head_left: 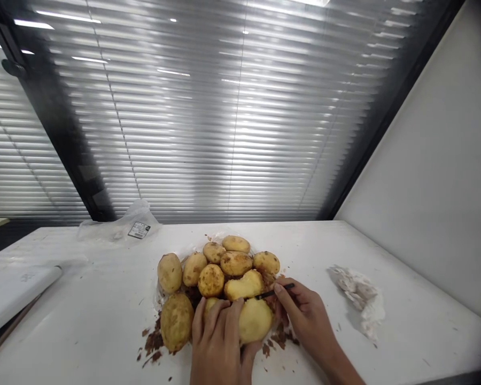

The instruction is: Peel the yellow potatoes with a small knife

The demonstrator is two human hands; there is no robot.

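"What do you have on the left side?"

"I see a white slab-like object (18, 297) at the edge of the white table (104, 305), then a clear plastic bag (122, 225) with a printed label, near the blinds (176, 128). Next come brown peel scraps (154, 340) beside a large tan potato (177, 322)."

"And the hands?"

"My left hand (218, 342) grasps a pale peeled potato (256, 321) at the front of the potato pile (235, 263), thumb at its lower side, fingers along its left. Just behind it lies a curved, mostly peeled potato (244, 285)."

"Your right?"

"The right hand (304, 313) pinches a slim dark tool (273, 293) between thumb and fingers. Its tip points in between those two potatoes; I can't tell which it touches."

"Anything further over?"

"A crumpled white tissue (358, 297), well apart from the pile."
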